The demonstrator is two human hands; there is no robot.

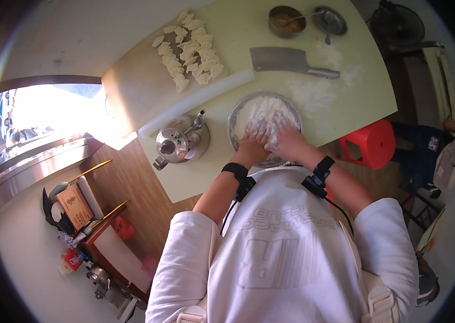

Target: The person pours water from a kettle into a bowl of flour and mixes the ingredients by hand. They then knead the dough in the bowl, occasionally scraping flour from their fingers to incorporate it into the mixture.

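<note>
A round metal bowl (pixel 232 128) filled with white flour (pixel 262 109) stands near the table's front edge. Both my hands are inside it. My left hand (pixel 256 142) lies palm down on the flour, its powdered fingers stretched out and a little apart. Close beside it, my right hand (pixel 286 138) also presses into the flour with its fingers extended and dusted white. Whatever lies under the palms is hidden. Left of the bowl stands a shiny metal kettle (pixel 176 144). Beyond the bowl, a cleaver (pixel 278 59) rests flat on the table.
Rows of shaped dumplings (pixel 192 51) lie on a board at the far left, behind a long pale roll (pixel 200 100). A pot of filling (pixel 287 22) and a metal dish (pixel 330 21) sit at the back. A red stool (pixel 372 144) and a person (pixel 418 151) are to the right.
</note>
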